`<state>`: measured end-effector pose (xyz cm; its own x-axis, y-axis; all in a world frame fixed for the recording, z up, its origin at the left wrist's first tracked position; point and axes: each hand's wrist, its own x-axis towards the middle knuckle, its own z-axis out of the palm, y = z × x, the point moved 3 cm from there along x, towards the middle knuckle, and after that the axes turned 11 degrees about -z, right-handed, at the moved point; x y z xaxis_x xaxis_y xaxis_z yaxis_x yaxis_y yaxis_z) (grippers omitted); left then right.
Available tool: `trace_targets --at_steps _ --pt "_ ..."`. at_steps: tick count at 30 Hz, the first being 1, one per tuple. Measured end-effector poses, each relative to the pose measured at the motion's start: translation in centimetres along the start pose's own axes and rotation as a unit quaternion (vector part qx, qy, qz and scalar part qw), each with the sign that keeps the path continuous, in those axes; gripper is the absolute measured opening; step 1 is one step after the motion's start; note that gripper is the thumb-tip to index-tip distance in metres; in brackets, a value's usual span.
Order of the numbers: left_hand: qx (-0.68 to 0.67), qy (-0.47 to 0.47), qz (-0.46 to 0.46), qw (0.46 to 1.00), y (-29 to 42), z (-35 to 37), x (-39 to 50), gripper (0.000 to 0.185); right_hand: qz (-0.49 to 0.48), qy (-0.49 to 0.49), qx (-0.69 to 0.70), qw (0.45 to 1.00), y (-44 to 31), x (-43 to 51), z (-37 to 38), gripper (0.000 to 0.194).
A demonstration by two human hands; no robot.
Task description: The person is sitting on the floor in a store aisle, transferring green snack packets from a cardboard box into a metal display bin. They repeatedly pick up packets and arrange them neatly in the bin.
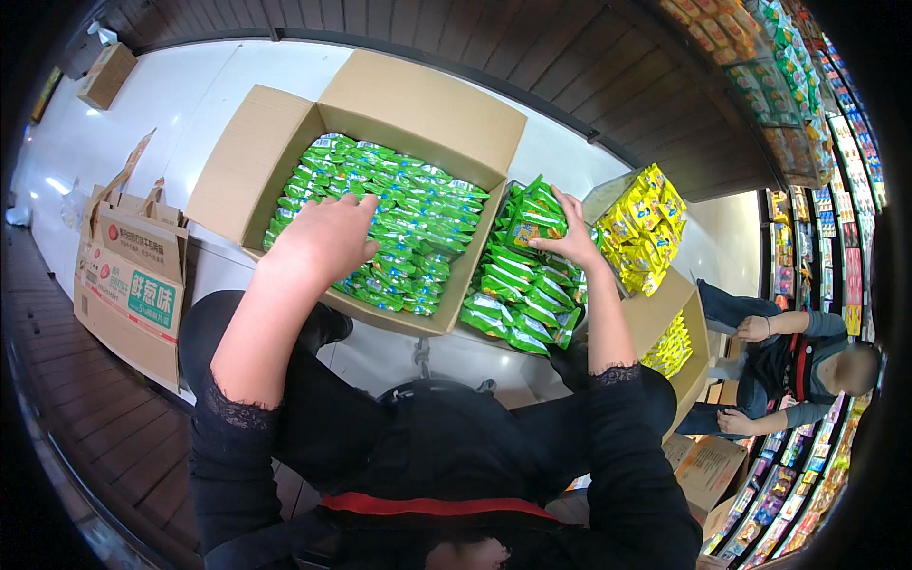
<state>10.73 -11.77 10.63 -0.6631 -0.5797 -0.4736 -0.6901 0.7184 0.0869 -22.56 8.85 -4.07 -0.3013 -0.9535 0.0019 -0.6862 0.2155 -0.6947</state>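
Observation:
An open cardboard box (420,107) stands before me, filled with rows of small green snack packets (399,206). Over its left part is my left hand (331,231), fingers spread slightly above the packets; whether it touches any is hard to tell. To the right of the box, green packets (531,285) lie heaped in a container mostly hidden beneath them. My right hand (573,231) holds a green packet (534,221) at the top of that heap, thumb across its lower edge and fingers behind. Beside this hand, a clear bin (609,189) is piled with yellow packets (641,228).
A flattened-flap carton (132,278) stands at the left, a small carton (108,75) farther off. At the right are a box (687,303) of yellow packets, another carton (712,467), a seated person (784,363) and stocked shelves (841,235). Dark wood panelling (499,43) runs behind the box.

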Motion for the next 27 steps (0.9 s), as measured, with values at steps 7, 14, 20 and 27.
trace_targets --at_steps 7,14,20,27 --pt "0.001 0.005 0.014 1.0 0.6 0.5 0.1 0.048 -0.047 0.061 -0.004 0.997 0.0 -0.8 1.7 0.101" --pt "-0.014 -0.024 0.0 1.0 0.9 0.5 0.5 0.05 0.078 0.223 0.289 0.928 1.5 -1.5 4.2 0.07" --pt "-0.025 -0.019 0.02 0.999 1.2 0.7 0.5 0.047 0.048 0.284 0.419 0.861 0.2 -1.2 4.5 0.077" --pt "-0.019 -0.011 0.03 0.999 0.9 1.1 0.9 0.05 0.104 0.276 0.422 0.857 0.6 0.1 4.8 0.103"
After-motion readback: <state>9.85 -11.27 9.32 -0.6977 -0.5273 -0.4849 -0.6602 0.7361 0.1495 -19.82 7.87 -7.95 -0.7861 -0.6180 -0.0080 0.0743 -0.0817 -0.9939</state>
